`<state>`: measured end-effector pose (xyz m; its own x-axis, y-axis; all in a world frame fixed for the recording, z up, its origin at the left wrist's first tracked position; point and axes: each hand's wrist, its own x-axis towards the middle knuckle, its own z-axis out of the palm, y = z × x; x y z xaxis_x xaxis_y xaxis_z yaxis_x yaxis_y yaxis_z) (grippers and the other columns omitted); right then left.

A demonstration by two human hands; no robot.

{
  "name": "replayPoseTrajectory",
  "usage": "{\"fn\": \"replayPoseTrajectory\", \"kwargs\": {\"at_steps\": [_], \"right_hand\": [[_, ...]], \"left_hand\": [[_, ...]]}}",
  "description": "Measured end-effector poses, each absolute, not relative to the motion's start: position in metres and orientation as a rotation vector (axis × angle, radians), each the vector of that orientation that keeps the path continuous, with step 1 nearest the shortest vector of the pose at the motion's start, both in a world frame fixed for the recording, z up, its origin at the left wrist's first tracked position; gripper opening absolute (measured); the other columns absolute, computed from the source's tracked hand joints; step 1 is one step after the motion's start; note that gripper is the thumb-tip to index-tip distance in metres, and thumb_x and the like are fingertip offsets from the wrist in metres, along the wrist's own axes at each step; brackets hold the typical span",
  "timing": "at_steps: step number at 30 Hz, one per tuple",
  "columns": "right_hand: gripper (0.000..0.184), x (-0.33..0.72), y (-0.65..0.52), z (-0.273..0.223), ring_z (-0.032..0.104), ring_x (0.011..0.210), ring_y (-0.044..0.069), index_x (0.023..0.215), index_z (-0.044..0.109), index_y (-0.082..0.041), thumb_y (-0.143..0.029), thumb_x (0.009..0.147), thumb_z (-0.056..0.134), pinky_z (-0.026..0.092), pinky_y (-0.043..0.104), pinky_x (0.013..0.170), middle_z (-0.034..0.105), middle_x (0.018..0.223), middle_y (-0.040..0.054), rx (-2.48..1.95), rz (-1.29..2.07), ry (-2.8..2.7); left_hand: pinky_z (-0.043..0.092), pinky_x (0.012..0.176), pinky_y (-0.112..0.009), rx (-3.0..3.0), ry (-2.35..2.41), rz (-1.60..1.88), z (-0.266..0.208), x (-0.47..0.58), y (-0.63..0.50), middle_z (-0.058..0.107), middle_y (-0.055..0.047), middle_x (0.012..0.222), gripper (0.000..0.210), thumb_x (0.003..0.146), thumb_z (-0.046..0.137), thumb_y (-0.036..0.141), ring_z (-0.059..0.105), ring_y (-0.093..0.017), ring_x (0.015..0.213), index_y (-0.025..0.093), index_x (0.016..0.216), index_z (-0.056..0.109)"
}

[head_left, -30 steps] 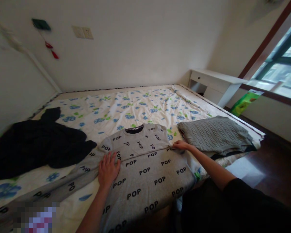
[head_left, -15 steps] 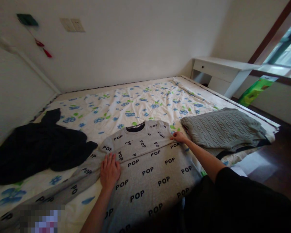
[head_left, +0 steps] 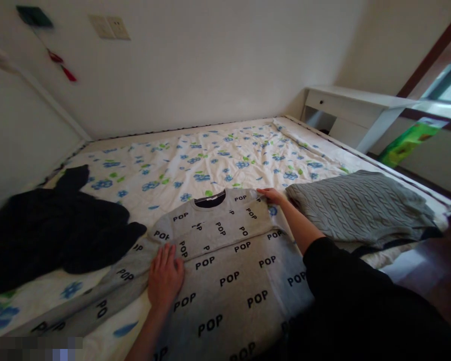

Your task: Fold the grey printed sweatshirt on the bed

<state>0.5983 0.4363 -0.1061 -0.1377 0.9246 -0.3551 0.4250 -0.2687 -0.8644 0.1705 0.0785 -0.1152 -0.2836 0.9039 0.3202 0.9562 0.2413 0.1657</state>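
Head view: left hand (head_left: 165,277) flat on sweatshirt (head_left: 225,250), right hand (head_left: 271,195) at its shoulder edge.

Daylight enters from the window (head_left: 449,80) at the upper right, which is blown out to pale glare. The room is otherwise dim, and the wall (head_left: 210,65) looks grey and flat. The dark clothes (head_left: 41,230) on the left lose all detail in shadow, as does the black sleeve (head_left: 361,301) at the lower right. The wide lens bends straight lines near the edges. The wall fittings at the top left are smeared. A blurred pixel patch (head_left: 37,348) sits at the bottom left.
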Motion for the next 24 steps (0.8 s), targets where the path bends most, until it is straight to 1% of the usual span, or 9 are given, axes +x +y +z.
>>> {"fn": "replayPoseTrajectory", "kwargs": {"at_steps": [4, 8, 10, 13, 16, 18, 19, 22, 24], "right_hand": [[0.035, 0.568, 0.47, -0.109, 0.066, 0.076, 0.016, 0.089, 0.077, -0.016, -0.049, 0.091, 0.09, 0.052, 0.022, 0.071, 0.071, 0.074, 0.0013, -1.729, 1.137, -1.834], [0.023, 0.557, 0.479, -0.124, 0.073, 0.098, 0.022, 0.098, 0.08, -0.018, -0.04, 0.094, 0.084, 0.054, 0.025, 0.086, 0.081, 0.097, 0.0076, -1.833, 0.73, -1.849], [0.026, 0.559, 0.479, -0.131, 0.075, 0.104, 0.024, 0.104, 0.081, -0.018, -0.043, 0.097, 0.081, 0.055, 0.027, 0.09, 0.083, 0.107, 0.0104, -1.924, 0.642, -1.784], [0.032, 0.561, 0.479, -0.133, 0.076, 0.112, 0.027, 0.109, 0.083, -0.018, -0.048, 0.099, 0.079, 0.057, 0.03, 0.096, 0.084, 0.114, 0.0131, -2.001, 0.667, -1.795], [0.042, 0.557, 0.47, -0.123, 0.074, 0.124, 0.031, 0.13, 0.079, -0.014, -0.046, 0.105, 0.071, 0.056, 0.036, 0.107, 0.08, 0.129, 0.0187, -2.005, 0.609, -1.829], [0.053, 0.549, 0.452, -0.119, 0.065, 0.14, 0.034, 0.153, 0.066, -0.011, -0.042, 0.11, 0.061, 0.05, 0.043, 0.121, 0.07, 0.15, 0.0236, -1.879, 0.405, -1.929], [0.06, 0.544, 0.439, -0.119, 0.058, 0.15, 0.035, 0.163, 0.057, -0.011, -0.041, 0.112, 0.056, 0.044, 0.046, 0.128, 0.062, 0.162, 0.0244, -1.773, 0.3, -2.014], [0.076, 0.529, 0.394, -0.127, 0.027, 0.173, 0.034, 0.18, 0.035, -0.014, -0.053, 0.115, 0.046, 0.021, 0.052, 0.141, 0.034, 0.185, 0.0189, -1.547, 0.211, -2.333], [0.083, 0.522, 0.369, -0.132, 0.015, 0.177, 0.033, 0.183, 0.028, -0.015, -0.063, 0.116, 0.037, 0.013, 0.054, 0.143, 0.023, 0.19, 0.0151, -1.566, 0.306, -2.514]], "left_hand": [[0.036, 0.138, -0.056, -1.767, -2.328, -0.53, -0.122, 0.165, 0.08, 0.058, -0.02, 0.172, 0.067, 0.104, 0.041, 0.035, 0.048, -0.038, 0.165, 0.006, 0.158, 0.068], [0.036, 0.138, -0.058, -1.775, -2.317, -0.571, -0.131, 0.16, 0.08, 0.059, -0.02, 0.171, 0.067, 0.103, 0.043, 0.035, 0.048, -0.038, 0.165, 0.006, 0.157, 0.068], [0.036, 0.138, -0.059, -1.772, -2.329, -0.606, -0.135, 0.158, 0.081, 0.059, -0.018, 0.171, 0.066, 0.102, 0.046, 0.034, 0.047, -0.038, 0.165, 0.01, 0.159, 0.068], [0.035, 0.138, -0.06, -1.771, -2.343, -0.645, -0.137, 0.158, 0.081, 0.059, -0.017, 0.172, 0.065, 0.101, 0.048, 0.033, 0.047, -0.038, 0.166, 0.013, 0.16, 0.068], [0.035, 0.138, -0.061, -1.765, -2.35, -0.635, -0.134, 0.159, 0.079, 0.058, -0.018, 0.172, 0.065, 0.102, 0.047, 0.033, 0.046, -0.039, 0.166, 0.011, 0.16, 0.067], [0.035, 0.138, -0.062, -1.769, -2.359, -0.614, -0.132, 0.16, 0.076, 0.057, -0.019, 0.173, 0.065, 0.103, 0.046, 0.033, 0.046, -0.039, 0.166, 0.01, 0.16, 0.067], [0.036, 0.138, -0.062, -1.774, -2.362, -0.606, -0.132, 0.159, 0.074, 0.057, -0.019, 0.173, 0.064, 0.103, 0.046, 0.032, 0.047, -0.039, 0.166, 0.01, 0.159, 0.067], [0.037, 0.137, -0.061, -1.78, -2.359, -0.601, -0.13, 0.159, 0.069, 0.056, -0.02, 0.173, 0.064, 0.103, 0.045, 0.032, 0.046, -0.04, 0.166, 0.008, 0.159, 0.067], [0.036, 0.137, -0.061, -1.774, -2.359, -0.618, -0.128, 0.159, 0.066, 0.056, -0.02, 0.173, 0.063, 0.104, 0.045, 0.031, 0.046, -0.04, 0.166, 0.008, 0.158, 0.068]]}}
